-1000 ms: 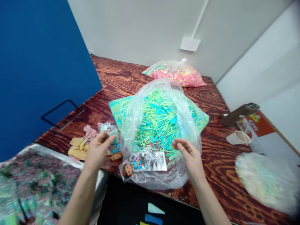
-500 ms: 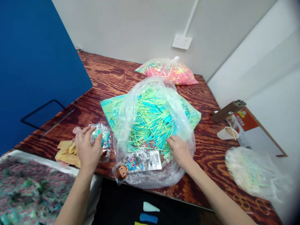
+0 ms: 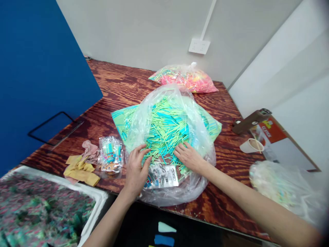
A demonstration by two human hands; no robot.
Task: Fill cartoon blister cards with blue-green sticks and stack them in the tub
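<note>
A large clear plastic bag (image 3: 140,120) lies wide at its mouth on the table, full of thin green and blue sticks (image 3: 167,127). My left hand (image 3: 137,168) is over the bag's near left part, fingers apart, nothing seen in it. Partly behind that hand lies a printed silver pouch (image 3: 164,176), on the near side of the sticks. My right hand (image 3: 189,157) rests on the sticks at the near right, fingers spread and bent down; any stick under the fingertips is hidden. Left of the bag, filled pouches (image 3: 110,154) of green and blue sticks lie stacked.
Yellow and pink cloths (image 3: 82,169) lie at the left, by a white-lined container (image 3: 51,206) of coloured bits. A tied bag of pink sticks (image 3: 187,80) sits at the back. On the right are a brown bottle (image 3: 248,121), a paper cup (image 3: 249,146) and another plastic bag (image 3: 280,188).
My left hand has moved right, from the stacked pouches to the big bag, and now covers part of the silver pouch. My right hand has shifted slightly left and away over the sticks.
</note>
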